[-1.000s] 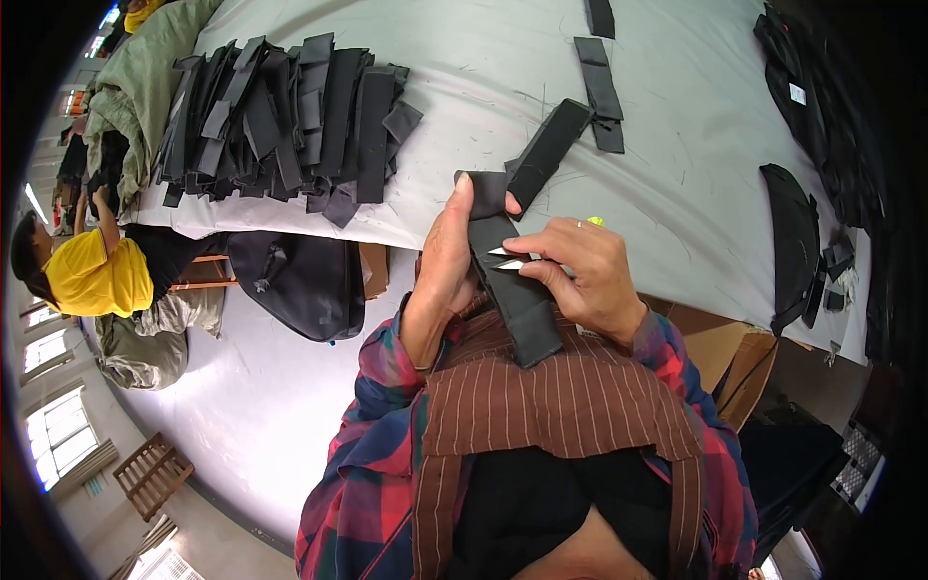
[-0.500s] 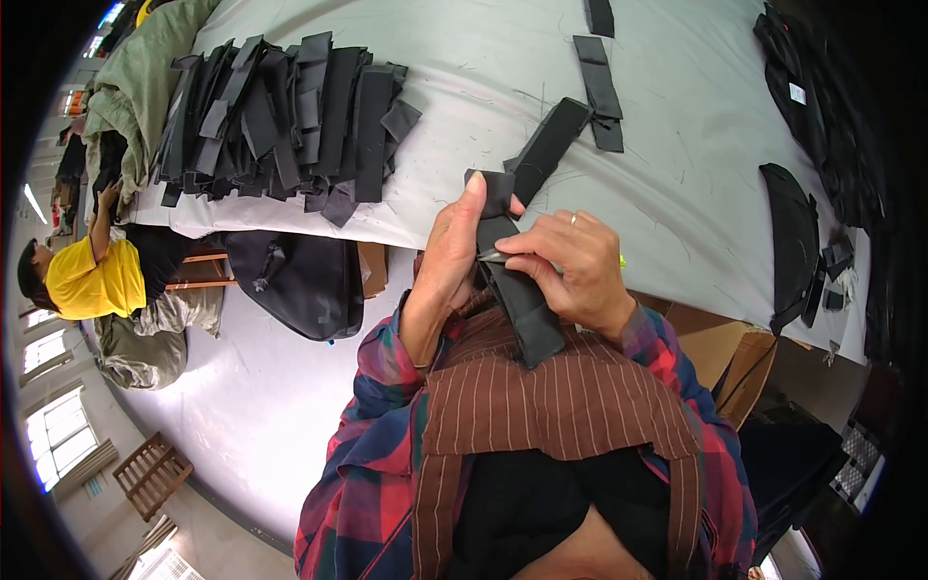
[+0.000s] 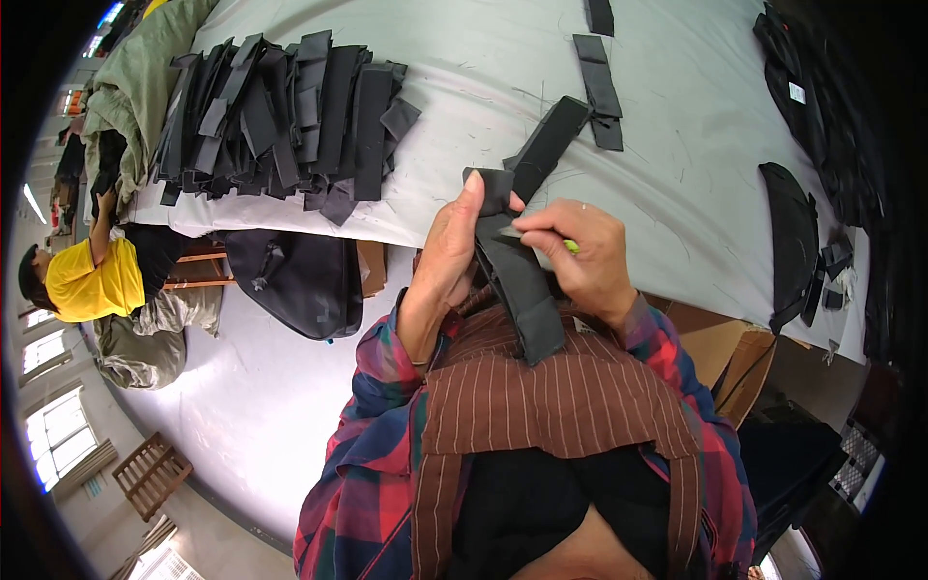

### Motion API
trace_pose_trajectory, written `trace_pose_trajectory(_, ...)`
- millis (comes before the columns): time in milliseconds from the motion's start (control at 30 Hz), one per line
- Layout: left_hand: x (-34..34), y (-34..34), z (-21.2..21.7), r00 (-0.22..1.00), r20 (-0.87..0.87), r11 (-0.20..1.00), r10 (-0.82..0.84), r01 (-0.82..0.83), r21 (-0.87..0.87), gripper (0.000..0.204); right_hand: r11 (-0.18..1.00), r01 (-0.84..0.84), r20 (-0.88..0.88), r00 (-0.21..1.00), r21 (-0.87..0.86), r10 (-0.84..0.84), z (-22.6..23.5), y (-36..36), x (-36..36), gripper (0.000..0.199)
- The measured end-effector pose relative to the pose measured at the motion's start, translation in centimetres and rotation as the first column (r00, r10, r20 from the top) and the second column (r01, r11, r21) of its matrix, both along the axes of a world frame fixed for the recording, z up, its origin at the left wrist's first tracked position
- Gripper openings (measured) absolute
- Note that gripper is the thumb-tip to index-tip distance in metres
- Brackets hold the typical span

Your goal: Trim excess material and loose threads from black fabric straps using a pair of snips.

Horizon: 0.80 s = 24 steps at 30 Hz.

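My left hand (image 3: 449, 242) grips a black fabric strip (image 3: 525, 290), thumb pressed on its folded upper end. The strip slants down over my brown striped apron (image 3: 556, 406). My right hand (image 3: 582, 253) is closed around a small tool (image 3: 509, 232) with a pale metal tip and a bright yellow-green part; its exact kind is hidden by the fingers. That tip is at the strip, just below the fold. Beyond my hands, another black strip (image 3: 551, 145) lies slanted on the white-covered table (image 3: 454, 87).
A heap of black strips (image 3: 280, 116) lies at the left on the table. More strips (image 3: 599, 82) lie farther off. Black bags (image 3: 788, 237) rest along the right side. A cardboard box (image 3: 725, 353) stands below the edge; a person in yellow (image 3: 97, 280) is at far left.
My right hand has shifted slightly, and the tool's tip has moved up and right along the strip. More of the yellow-green part now shows. My left hand keeps its grip.
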<state>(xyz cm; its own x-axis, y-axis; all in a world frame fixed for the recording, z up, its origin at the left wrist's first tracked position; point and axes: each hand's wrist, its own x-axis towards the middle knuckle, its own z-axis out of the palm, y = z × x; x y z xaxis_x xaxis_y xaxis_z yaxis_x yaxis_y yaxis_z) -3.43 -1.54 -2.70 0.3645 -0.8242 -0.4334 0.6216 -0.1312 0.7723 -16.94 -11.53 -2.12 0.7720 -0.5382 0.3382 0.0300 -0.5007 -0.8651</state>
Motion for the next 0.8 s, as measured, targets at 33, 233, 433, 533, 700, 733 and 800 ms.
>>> trace_pose_trajectory(33, 0.2, 0.2, -0.1, 1.0, -0.011, 1.0, -0.017, 0.017, -0.014, 0.054, 0.979, 0.078, -0.017, 0.997, 0.187, -0.076, -0.1, 0.0, 0.0, 0.013)
trace_pose_trajectory(233, 0.7, 0.9, -0.6, 0.997, -0.034, 0.994, -0.076, 0.073, -0.081, 0.049, 0.964, -0.077, -0.057, 0.994, 0.254, 0.095, -0.1, -0.7, -0.3, 0.015)
trace_pose_trajectory(433, 0.5, 1.8, 1.0, 0.983, -0.075, 0.969, -0.165, 0.148, -0.197, 0.056, 0.933, -0.152, -0.052, 0.983, 0.326, 0.178, -0.8, -0.9, -0.3, 0.004)
trace_pose_trajectory(533, 0.7, 2.0, 1.1, 0.98, -0.07, 0.964, -0.189, 0.172, -0.201, 0.066, 0.737, -0.216, 0.156, 0.976, 0.64, 0.151, -0.6, -2.3, -0.9, 0.007)
trace_pose_trajectory(700, 0.1, 1.6, 1.2, 0.982, 0.032, 0.976, -0.188, 0.191, -0.105, 0.063, 0.749, -0.082, 0.18, 0.982, 0.658, -0.05, 1.4, -2.7, -0.4, 0.01)
trace_pose_trajectory(733, -0.1, 1.4, 1.3, 0.984, 0.048, 0.979, -0.173, 0.177, -0.103, 0.062, 0.86, -0.055, 0.092, 0.996, 0.507, 0.01, 2.0, -2.7, -0.4, 0.014)
trace_pose_trajectory(800, -0.3, 1.4, 1.3, 0.985, 0.064, 0.98, -0.163, 0.169, -0.102, 0.06, 0.976, -0.093, 0.008, 0.996, 0.199, 0.093, 2.2, -2.6, -0.1, 0.024)
